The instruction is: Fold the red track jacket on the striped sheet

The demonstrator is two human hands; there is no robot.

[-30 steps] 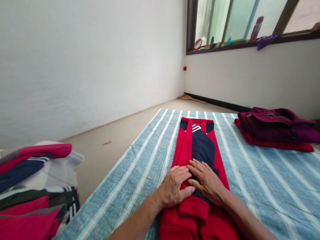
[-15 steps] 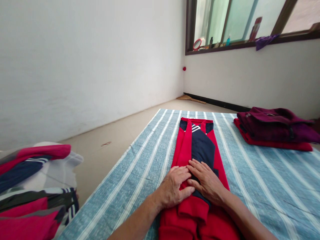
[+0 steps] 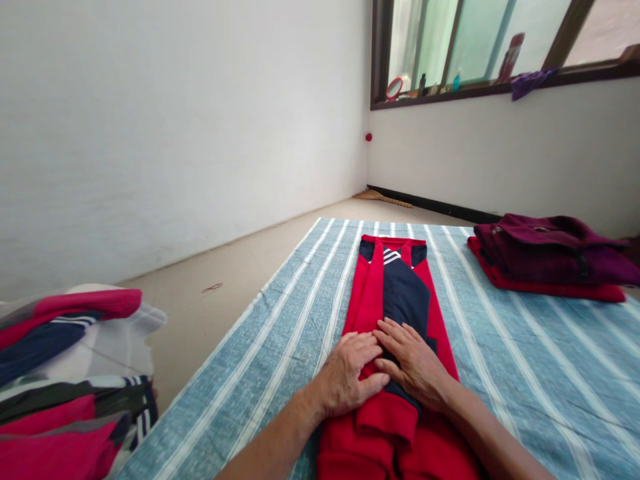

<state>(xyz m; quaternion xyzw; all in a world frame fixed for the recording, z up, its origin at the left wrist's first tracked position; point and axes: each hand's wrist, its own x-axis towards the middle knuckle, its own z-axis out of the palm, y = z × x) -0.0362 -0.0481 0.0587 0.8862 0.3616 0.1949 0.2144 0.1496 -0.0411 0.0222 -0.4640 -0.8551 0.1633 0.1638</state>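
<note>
A red and navy track jacket (image 3: pixel 406 293) with white stripes lies folded into a long narrow strip on a blue striped bedsheet (image 3: pixel 280 347). My left hand (image 3: pixel 353 370) rests flat on its red part, fingers stretched out. Just beside it, my right hand (image 3: pixel 413 360) lies palm down over the navy panel, fingers spread. The fingertips of both hands meet near the middle of the garment. Below the hands, thick red folds bunch toward me, and my wrists and forearms cover part of them.
At the right of the sheet sits a stack of folded maroon and red clothes (image 3: pixel 545 257). On the left, a heap of pink, navy and black clothes (image 3: pixel 65 373) lies beyond the sheet's edge. A broom (image 3: pixel 380 197) is on the floor in the corner, below the window ledge.
</note>
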